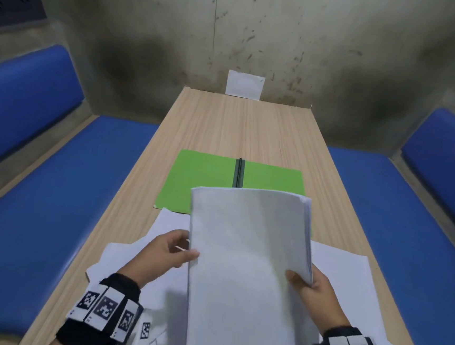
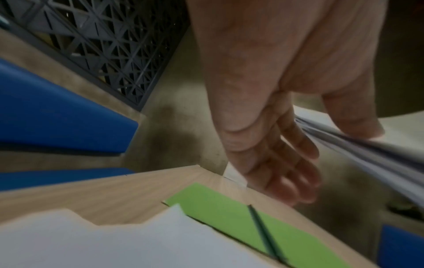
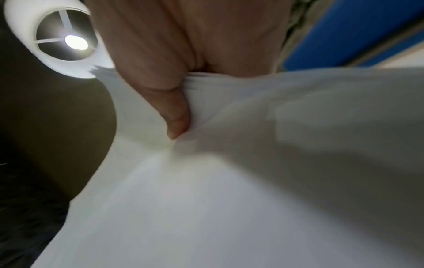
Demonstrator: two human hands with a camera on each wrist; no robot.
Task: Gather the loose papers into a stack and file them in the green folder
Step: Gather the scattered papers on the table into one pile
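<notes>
I hold a thick stack of white papers (image 1: 246, 256) nearly upright over the near end of the wooden table (image 1: 238, 129). My left hand (image 1: 170, 250) pinches its left edge, thumb on the front and fingers behind. In the left wrist view the thumb lies on the stack (image 2: 367, 154) and the fingers (image 2: 286, 163) reach underneath. My right hand (image 1: 310, 287) grips the right edge, its thumb (image 3: 172, 108) pressed into the stack's sheets (image 3: 229, 181). The green folder (image 1: 206, 181) lies open beyond the stack, a dark binder strip (image 1: 238, 173) along its fold. Several loose sheets (image 1: 344, 270) lie spread on the table under my hands.
Blue padded benches (image 1: 52, 212) run along both sides of the table. A stained wall closes the far end, with a small white sheet (image 1: 244, 87) leaning against it. A grey lattice panel (image 2: 103, 45) stands at the far left. The table's far half is bare wood.
</notes>
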